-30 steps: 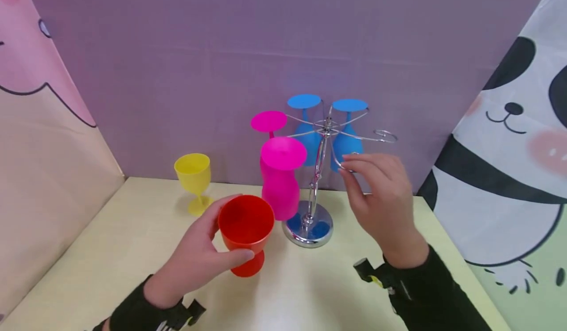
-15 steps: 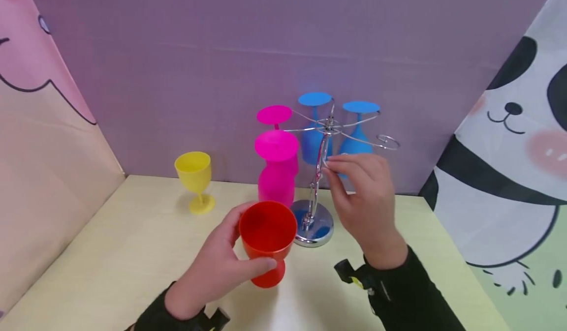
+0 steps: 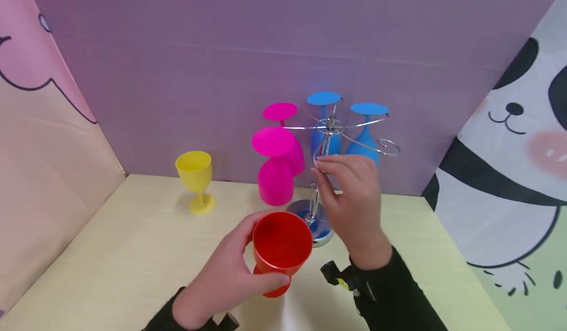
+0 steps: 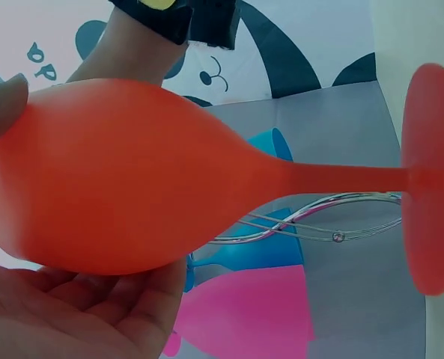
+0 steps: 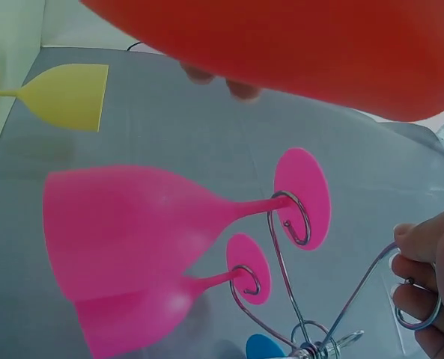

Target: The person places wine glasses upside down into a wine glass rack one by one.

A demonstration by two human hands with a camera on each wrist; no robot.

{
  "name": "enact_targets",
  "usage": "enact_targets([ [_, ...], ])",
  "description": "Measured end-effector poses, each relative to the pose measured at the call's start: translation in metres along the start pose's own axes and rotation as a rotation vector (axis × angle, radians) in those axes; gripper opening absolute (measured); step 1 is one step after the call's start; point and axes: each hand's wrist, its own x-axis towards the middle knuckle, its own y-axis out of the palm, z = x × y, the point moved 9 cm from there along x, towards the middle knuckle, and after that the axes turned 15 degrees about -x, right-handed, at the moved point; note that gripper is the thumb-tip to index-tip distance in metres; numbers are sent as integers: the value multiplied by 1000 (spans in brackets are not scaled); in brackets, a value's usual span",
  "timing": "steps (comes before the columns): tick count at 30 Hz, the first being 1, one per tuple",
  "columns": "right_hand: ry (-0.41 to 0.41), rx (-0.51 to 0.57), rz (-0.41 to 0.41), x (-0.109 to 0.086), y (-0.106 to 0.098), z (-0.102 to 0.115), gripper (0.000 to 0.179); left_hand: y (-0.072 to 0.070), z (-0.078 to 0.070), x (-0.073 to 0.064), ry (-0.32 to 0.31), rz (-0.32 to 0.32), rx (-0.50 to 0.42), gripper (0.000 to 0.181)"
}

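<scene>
My left hand grips a red plastic goblet by its bowl, mouth up, in front of the rack. In the left wrist view its stem and round foot show whole. With thumb and fingers, my right hand pinches the curled end of one arm of a chrome goblet rack; the right wrist view shows that wire arm bare. Two pink goblets hang upside down by their feet on the rack's left side. Behind hang two blue goblets, partly hidden by the right hand and rack.
A yellow goblet stands upright at the back left of the pale table. The rack's round chrome base is partly hidden by the red goblet. Another bare hook juts out to the right. A purple backdrop rises behind.
The rack's top has turned clockwise as seen from above, its near arm moving left with my right hand. My left hand has brought the red goblet rightward and nearer to me.
</scene>
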Motion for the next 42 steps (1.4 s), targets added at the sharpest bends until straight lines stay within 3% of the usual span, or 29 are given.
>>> enact_targets([
  [9, 14, 1, -13, -3, -2, 2, 22, 4, 1, -3, -4, 27, 34, 80],
  [18, 39, 2, -55, -8, -15, 5, 23, -5, 1, -5, -25, -31, 47, 82],
  [27, 190, 96, -131, -33, -44, 3, 33, -14, 2, -5, -42, -74, 53, 82],
  [36, 260, 351, 11, -58, -22, 3, 33, -19, 1, -6, -32, -103, 49, 84],
  [42, 230, 484, 85, -71, -5, 4, 35, -20, -3, -5, 18, -82, 52, 79],
])
